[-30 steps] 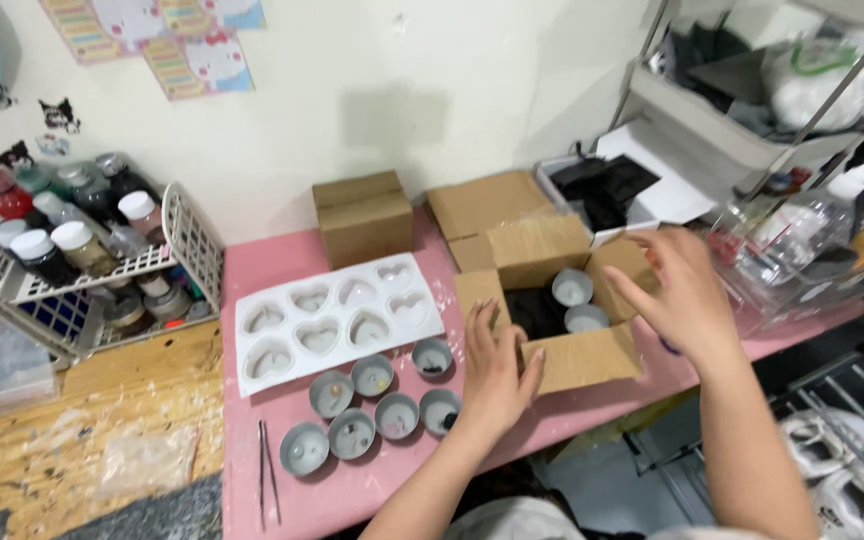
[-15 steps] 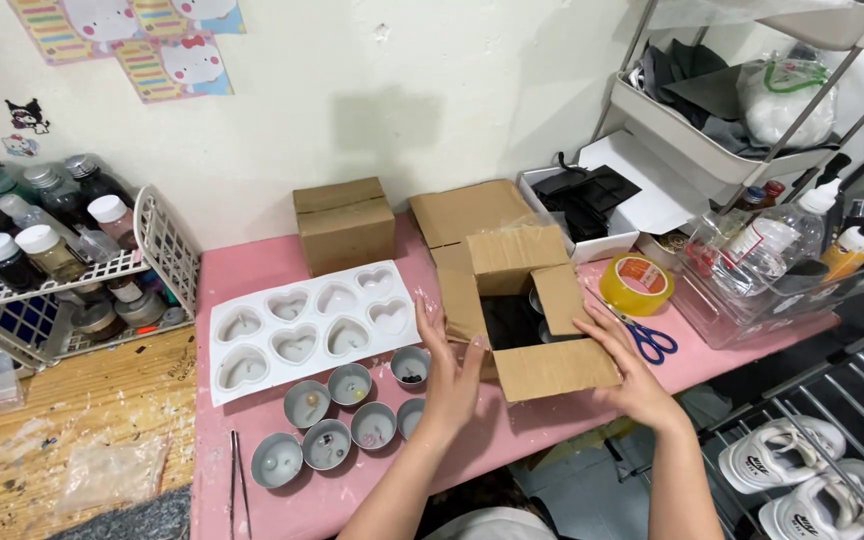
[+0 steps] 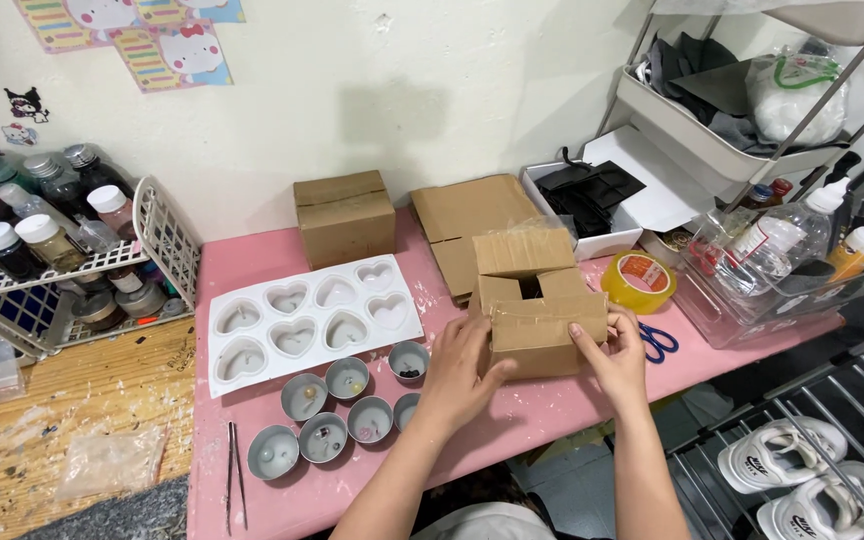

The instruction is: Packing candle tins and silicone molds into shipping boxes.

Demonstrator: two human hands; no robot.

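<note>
1. Brown cardboard box [image 3: 537,312], flaps nearly closed, near the pink table's [image 3: 252,260] front edge, held between left hand [image 3: 459,365] and right hand [image 3: 614,358].
2. Closed brown box [image 3: 344,216] at the back edge.
3. Flattened cardboard [image 3: 472,210] beside it.
4. Pastel cartoon posters [image 3: 142,35] on the wall.

Home craft corner: heart mould [image 3: 314,322], dye jars [image 3: 34,215]
</note>
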